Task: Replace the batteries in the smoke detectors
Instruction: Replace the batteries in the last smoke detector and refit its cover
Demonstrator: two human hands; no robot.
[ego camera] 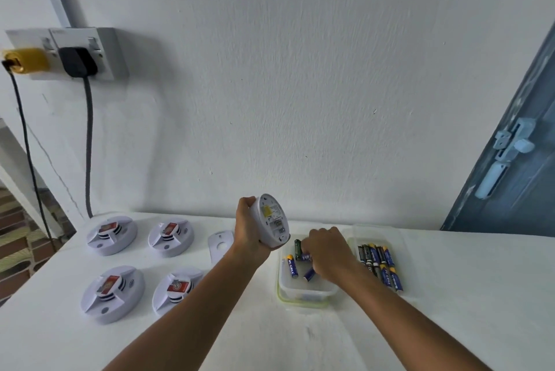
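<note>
My left hand [247, 228] grips a white smoke detector [271, 220] tilted on edge above the table, its back with a yellow label and open battery bay facing right. My right hand [329, 253] reaches into a clear container [303, 289] with a green rim, fingers curled over a blue battery [305, 256] and a dark green one. Two more blue batteries [292, 265] lie loose in that container. A detached white cover plate [220, 244] lies just left of my left wrist.
Several white smoke detectors [111, 235] with red labels lie in two rows on the left of the white table. A clear tray of several blue and black batteries [380, 262] sits at the right. Behind are a wall socket with two plugs [78, 61] and a blue door [507, 178].
</note>
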